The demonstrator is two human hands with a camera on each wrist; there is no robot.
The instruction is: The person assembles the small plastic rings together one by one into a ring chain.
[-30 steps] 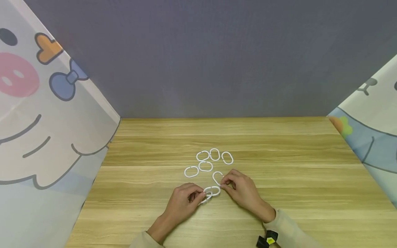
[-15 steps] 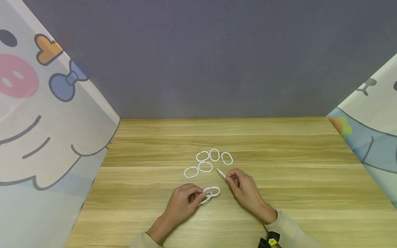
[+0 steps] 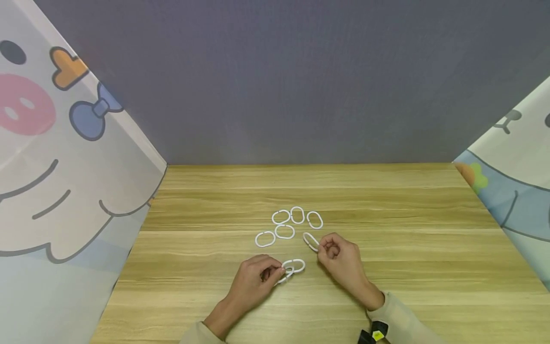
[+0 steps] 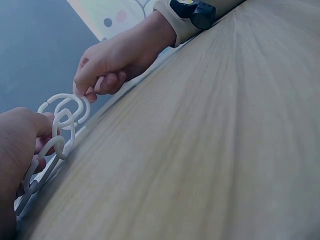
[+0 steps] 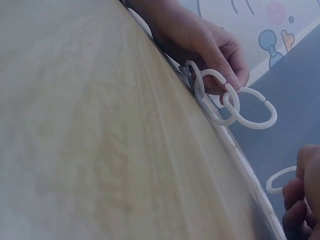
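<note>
My left hand (image 3: 255,281) pinches a short chain of white oval C-shaped links between thumb and fingertips. One chain link (image 3: 304,265) sticks out to the right of the fingertips. In the right wrist view, several hooked-together links (image 5: 257,127) hang at the left hand's fingers, the outermost with a small gap in its side. To the right, my right hand (image 3: 341,263) pinches one loose white link (image 3: 314,238) by its near end, tilted and apart from the chain. Part of this loose link (image 5: 272,181) shows beside the right hand in the right wrist view.
Beyond the hands, several more white links (image 3: 265,246) lie flat on the wooden table (image 3: 206,200), loosely grouped. A grey panel (image 3: 309,95) rises at the table's back edge. Cartoon-printed panels (image 3: 86,191) stand on both sides.
The right hand has drawn its loose link rightward, away from the chain, and turned it from flat to edge-on to tilted. The left hand and its chain stay in place.
</note>
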